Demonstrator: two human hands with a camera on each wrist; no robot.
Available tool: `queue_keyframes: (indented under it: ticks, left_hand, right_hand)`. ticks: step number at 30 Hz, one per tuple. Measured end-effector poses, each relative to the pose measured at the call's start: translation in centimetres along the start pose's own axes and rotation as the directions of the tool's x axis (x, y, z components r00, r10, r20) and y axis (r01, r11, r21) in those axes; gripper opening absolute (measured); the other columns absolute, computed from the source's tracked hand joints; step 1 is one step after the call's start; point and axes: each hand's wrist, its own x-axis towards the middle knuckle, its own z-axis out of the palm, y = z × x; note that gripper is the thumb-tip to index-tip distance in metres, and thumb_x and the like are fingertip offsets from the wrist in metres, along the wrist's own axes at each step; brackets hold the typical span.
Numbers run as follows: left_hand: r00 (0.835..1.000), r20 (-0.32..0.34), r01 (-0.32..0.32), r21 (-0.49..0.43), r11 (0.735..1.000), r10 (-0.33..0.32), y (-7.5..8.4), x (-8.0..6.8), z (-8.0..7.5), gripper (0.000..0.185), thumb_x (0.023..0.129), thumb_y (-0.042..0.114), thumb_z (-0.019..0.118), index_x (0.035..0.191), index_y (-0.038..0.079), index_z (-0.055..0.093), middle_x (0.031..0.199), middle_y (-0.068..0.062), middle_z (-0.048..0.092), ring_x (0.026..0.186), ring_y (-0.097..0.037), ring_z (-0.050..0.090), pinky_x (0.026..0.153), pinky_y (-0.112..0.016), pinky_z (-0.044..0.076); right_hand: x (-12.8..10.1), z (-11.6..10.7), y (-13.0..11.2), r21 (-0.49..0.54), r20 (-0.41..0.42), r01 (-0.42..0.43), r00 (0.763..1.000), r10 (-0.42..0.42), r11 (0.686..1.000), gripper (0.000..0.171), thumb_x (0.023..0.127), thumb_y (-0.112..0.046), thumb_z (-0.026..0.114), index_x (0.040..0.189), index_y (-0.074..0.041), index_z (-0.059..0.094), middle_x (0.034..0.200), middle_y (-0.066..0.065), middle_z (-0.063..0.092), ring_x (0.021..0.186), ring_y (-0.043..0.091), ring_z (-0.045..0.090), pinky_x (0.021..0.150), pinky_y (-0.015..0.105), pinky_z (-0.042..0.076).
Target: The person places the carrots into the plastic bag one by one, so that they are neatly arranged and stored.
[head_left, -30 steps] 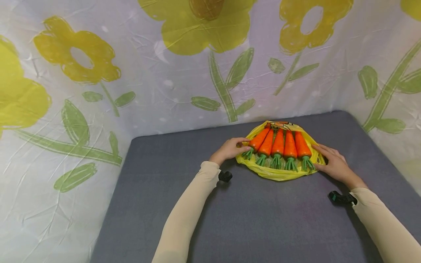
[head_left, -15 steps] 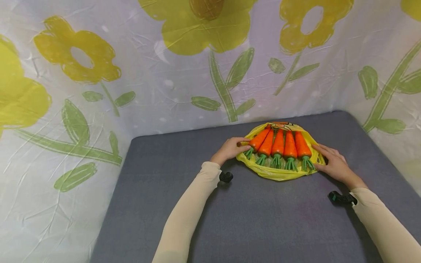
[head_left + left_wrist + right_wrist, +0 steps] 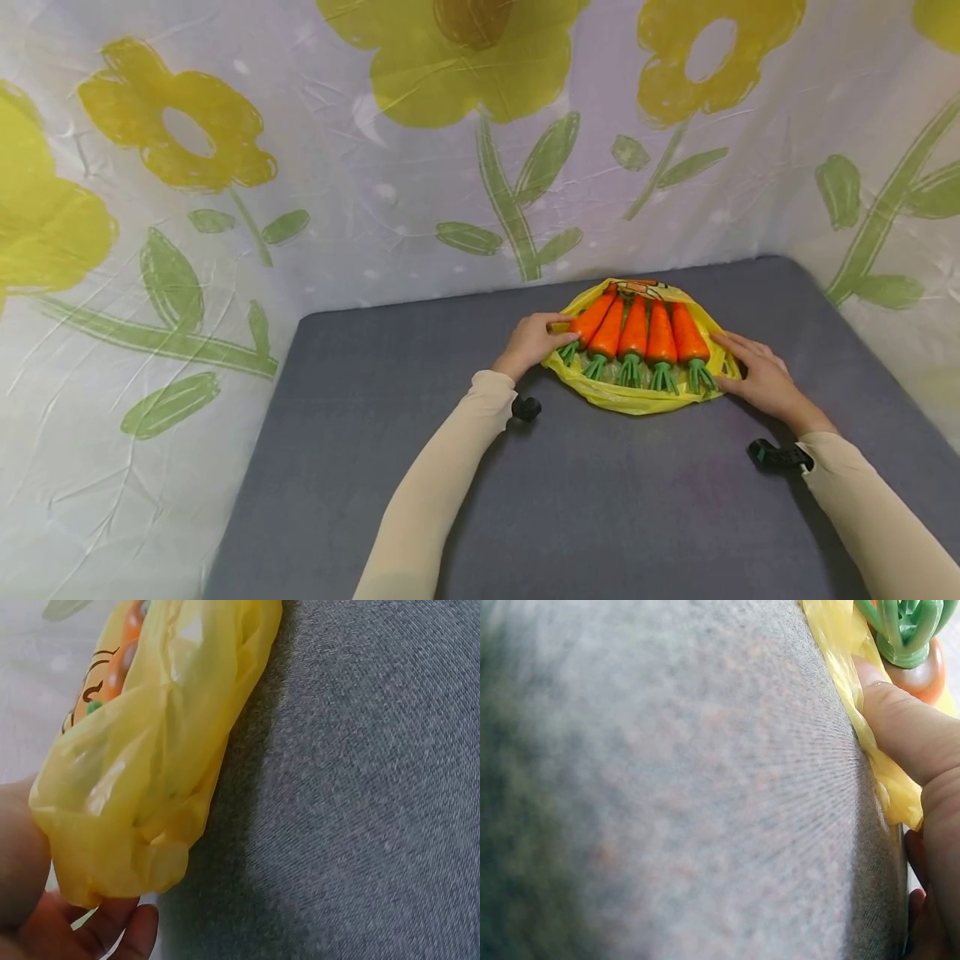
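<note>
A yellow plastic bag (image 3: pixel 637 402) lies with its mouth spread wide near the back of the table. Several orange carrots (image 3: pixel 633 327) with green tops (image 3: pixel 630 368) sit side by side in it, tops toward me. My left hand (image 3: pixel 529 340) grips the bag's left end; in the left wrist view the thumb side lies against the yellow film and the fingertips (image 3: pixel 135 930) come out beneath it. At the opposite end my right hand (image 3: pixel 765 379) pinches the bag's edge, the thumb (image 3: pixel 907 727) inside the rim near a carrot's green top (image 3: pixel 906 634) and the other fingers below, partly hidden.
The grey cloth-covered table (image 3: pixel 585 508) stretches from the bag toward me. A white curtain (image 3: pixel 352 242) printed with yellow flowers hangs along the back and both sides. Black wrist cameras (image 3: pixel 527 408) jut from both sleeves.
My left hand and forearm have shifted slightly to the right, and the bag's left edge has come in a little with them. The right hand and the carrots look almost unchanged.
</note>
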Motion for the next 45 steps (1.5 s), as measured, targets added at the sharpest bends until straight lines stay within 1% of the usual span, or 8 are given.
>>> queue_keyframes:
  ticks: [3, 9, 16, 18, 27, 35, 40, 45]
  left_hand:
    - [1.0, -0.013, 0.003, 0.021, 1.0, -0.003, 0.3, 0.1, 0.1, 0.047, 0.093, 0.044, 0.066, 0.137, 0.026, 0.061, 0.1, -0.003, 0.071, 0.062, -0.011, 0.047, 0.052, -0.024, 0.033]
    - [0.999, -0.018, 0.034, 0.04, 0.999, -0.034, 0.6, 0.5, 0.4, 0.048, 0.093, 0.046, 0.066, 0.138, 0.028, 0.06, 0.071, -0.005, 0.062, 0.047, -0.009, 0.033, 0.046, -0.023, 0.027]
    - [0.996, -0.053, 0.067, 0.034, 0.997, -0.065, 0.9, 0.5, 0.5, 0.046, 0.091, 0.047, 0.068, 0.132, 0.027, 0.066, 0.091, -0.008, 0.072, 0.049, -0.009, 0.021, 0.046, -0.024, 0.022]
    - [0.996, -0.057, 0.07, 0.037, 0.997, -0.068, 0.9, 0.4, 0.5, 0.046, 0.091, 0.047, 0.068, 0.132, 0.026, 0.066, 0.083, -0.01, 0.07, 0.048, -0.009, 0.019, 0.046, -0.024, 0.021]
    - [0.998, -0.061, 0.018, 0.016, 1.0, -0.017, 1.3, 0.0, 0.2, 0.044, 0.093, 0.044, 0.067, 0.131, 0.023, 0.066, 0.058, 0.002, 0.051, 0.045, -0.008, 0.029, 0.043, -0.022, 0.024]
    - [0.995, -0.081, -0.065, -0.047, 0.997, 0.061, 0.7, -0.4, -0.3, 0.042, 0.095, 0.036, 0.067, 0.133, 0.019, 0.064, 0.066, 0.002, 0.051, 0.049, -0.008, 0.036, 0.048, -0.022, 0.028]
    - [0.994, -0.073, -0.089, -0.077, 0.993, 0.084, 0.2, -1.0, -0.7, 0.042, 0.095, 0.033, 0.067, 0.134, 0.019, 0.062, 0.086, -0.001, 0.065, 0.056, -0.01, 0.048, 0.053, -0.021, 0.037]
    - [0.992, -0.069, -0.113, -0.099, 0.989, 0.107, -0.4, -2.0, -1.8, 0.044, 0.097, 0.031, 0.065, 0.138, 0.017, 0.059, 0.104, -0.004, 0.071, 0.079, -0.015, 0.06, 0.066, -0.025, 0.047]
  right_hand:
    - [0.1, -0.1, -0.1, -0.001, -0.006, 0.003, 1.0, -0.003, 1.0, 0.078, 0.091, -0.026, 0.069, 0.157, -0.011, 0.029, 0.156, 0.03, 0.029, 0.133, 0.057, 0.026, 0.1, 0.072, 0.016]
    - [0.1, -0.4, -0.2, -0.004, -0.007, 0.006, 1.0, -0.006, 1.0, 0.078, 0.091, -0.025, 0.069, 0.157, -0.011, 0.029, 0.156, 0.03, 0.029, 0.132, 0.057, 0.026, 0.099, 0.071, 0.017]
    - [0.1, -0.3, -0.2, -0.001, -0.004, -0.001, 1.0, 0.001, 1.0, 0.077, 0.091, -0.024, 0.069, 0.156, -0.01, 0.029, 0.155, 0.03, 0.029, 0.132, 0.057, 0.026, 0.099, 0.071, 0.017]
    - [0.0, -0.3, -0.2, -0.001, -0.005, -0.003, 1.0, 0.003, 1.0, 0.078, 0.091, -0.024, 0.069, 0.156, -0.011, 0.029, 0.155, 0.03, 0.029, 0.133, 0.057, 0.025, 0.099, 0.072, 0.016]
    - [-0.3, -0.9, 0.0, 0.057, 0.001, -0.019, 1.0, 0.019, 0.998, 0.074, 0.093, -0.026, 0.067, 0.156, -0.01, 0.032, 0.156, 0.031, 0.028, 0.134, 0.059, 0.023, 0.101, 0.075, 0.012]
    - [-0.2, -1.8, -0.9, 0.272, 0.03, -0.066, 0.998, 0.06, 0.96, 0.053, 0.103, -0.027, 0.053, 0.149, -0.004, 0.042, 0.156, 0.036, 0.026, 0.141, 0.061, 0.016, 0.104, 0.08, 0.012]
    - [-0.1, -1.5, -1.2, 0.266, 0.086, -0.151, 0.987, 0.133, 0.952, 0.057, 0.103, -0.036, 0.053, 0.15, -0.005, 0.042, 0.158, 0.036, 0.017, 0.143, 0.061, 0.01, 0.103, 0.08, 0.012]
    - [0.0, -1.4, -1.2, 0.263, 0.087, -0.176, 0.984, 0.158, 0.949, 0.058, 0.102, -0.039, 0.053, 0.15, -0.007, 0.043, 0.16, 0.035, 0.014, 0.145, 0.06, 0.007, 0.104, 0.08, 0.01]
